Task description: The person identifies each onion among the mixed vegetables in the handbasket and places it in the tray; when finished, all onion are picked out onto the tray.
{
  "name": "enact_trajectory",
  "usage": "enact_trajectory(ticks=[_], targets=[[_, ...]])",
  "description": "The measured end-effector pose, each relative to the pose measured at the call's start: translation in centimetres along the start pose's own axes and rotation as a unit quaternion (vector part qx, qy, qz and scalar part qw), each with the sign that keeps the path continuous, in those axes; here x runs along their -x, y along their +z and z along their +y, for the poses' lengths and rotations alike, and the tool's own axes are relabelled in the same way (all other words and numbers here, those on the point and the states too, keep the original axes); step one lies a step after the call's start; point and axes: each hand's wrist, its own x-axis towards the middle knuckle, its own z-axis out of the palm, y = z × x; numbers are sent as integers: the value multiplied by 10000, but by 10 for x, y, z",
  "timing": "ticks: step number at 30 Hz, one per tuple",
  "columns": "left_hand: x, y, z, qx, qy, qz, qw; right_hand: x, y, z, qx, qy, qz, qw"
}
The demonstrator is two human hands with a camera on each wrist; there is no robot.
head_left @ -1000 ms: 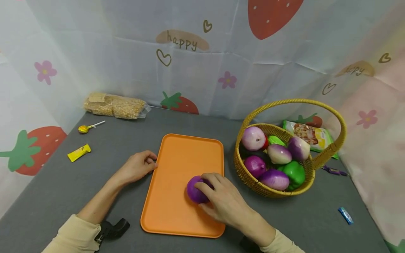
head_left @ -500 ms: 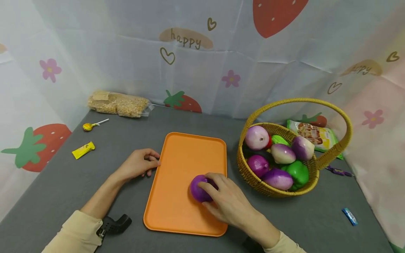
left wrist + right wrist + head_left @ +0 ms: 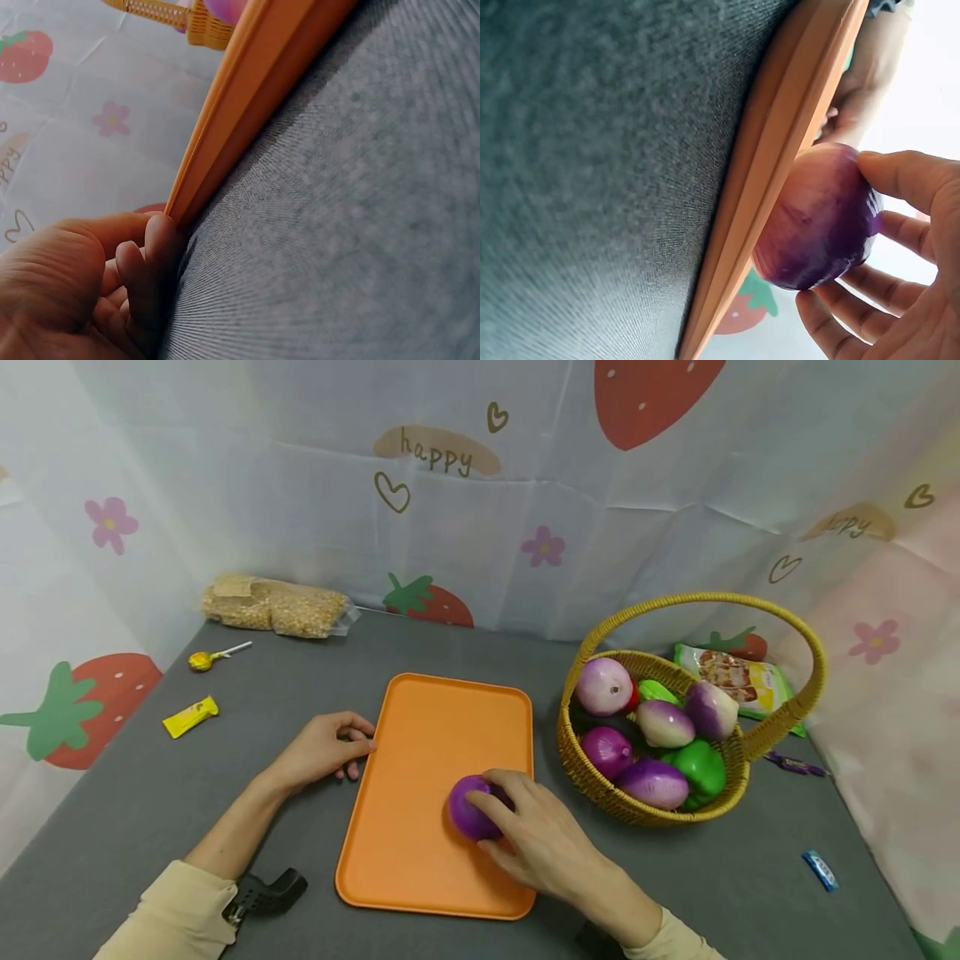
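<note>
Very little has shifted since a second ago: my head has swung a touch, so the tray sits slightly differently in view, but both my hands and the onion are where they were.

Going from the left, my left hand (image 3: 324,753) rests on the grey table (image 3: 150,793) with its fingers loosely curled, the fingertips (image 3: 159,238) touching the near left rim of the orange tray (image 3: 427,752); it steadies the edge rather than gripping it. On the tray, toward its right side, sits the purple onion (image 3: 468,806), and my right hand (image 3: 536,839) has its fingers wrapped round it, the thumb and fingers curled over its far and near sides. The onion seems to be down on the tray, so I judge one piece moved and the grip not yet let go. To the right, the wicker basket (image 3: 592,777) holds several more onions (image 3: 603,687) and a green pepper (image 3: 701,768), so most of the work looks left.

I cannot tell from the right wrist view whether the onion bears fully on the tray floor or is just above it. What lies deeper in the basket is hidden, and the snack bag (image 3: 738,681) behind it is partly covered.
</note>
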Motion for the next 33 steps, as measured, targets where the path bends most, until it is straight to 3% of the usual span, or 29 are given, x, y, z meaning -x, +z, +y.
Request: enact_trajectory(ticks=[10,16,21,24,29,33], targets=[[-3,3,-2,47,-17,61,10000,5,-6,1,12,5,-25,10000],[-2,2,-2,17,-25,118,9999,10,-38,22,81,589,665,9960],[1,-1,-1,-14,-6,162,9999,20,-80,59,69,1468,1335,9801],[1,-1,-1,-51,19,178,9998,30,-101,83,172,2055,1457,9676],[0,1,-1,-18,36,144,9999,48,-116,122,343,2760,1196,9531],[-3,3,0,30,-24,130,9999,58,-120,149,359,3403,591,9378]])
